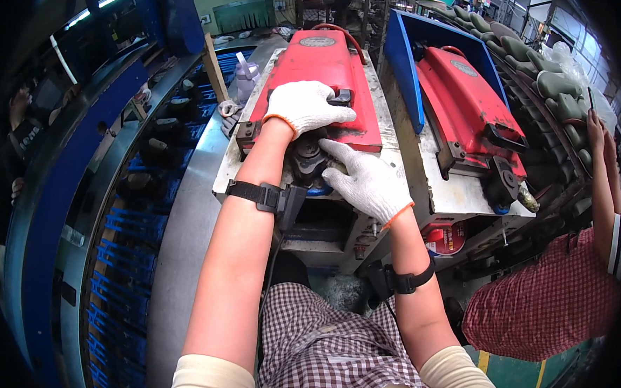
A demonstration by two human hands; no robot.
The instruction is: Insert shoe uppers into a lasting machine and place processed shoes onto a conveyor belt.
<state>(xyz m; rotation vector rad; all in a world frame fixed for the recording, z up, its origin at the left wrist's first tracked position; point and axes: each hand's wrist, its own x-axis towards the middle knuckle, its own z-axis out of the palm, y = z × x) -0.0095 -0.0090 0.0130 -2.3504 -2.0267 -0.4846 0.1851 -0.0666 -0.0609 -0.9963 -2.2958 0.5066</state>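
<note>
My left hand, in a white knit glove with an orange cuff, lies on top of a red machine lid. Its fingers are bent over the lid's black handle. From the front of the lid juts a black shoe-shaped piece with a round hole on top and blue along its lower edge. My right hand, gloved alike, grips this piece from the right, with thumb and forefinger against its side. The far side of the piece is hidden.
A second red machine with a blue hood stands to the right, another black piece protruding from it. A blue rack runs along the left. A purple bottle stands behind. At right, a co-worker's arm reaches up beside shelved shoe forms.
</note>
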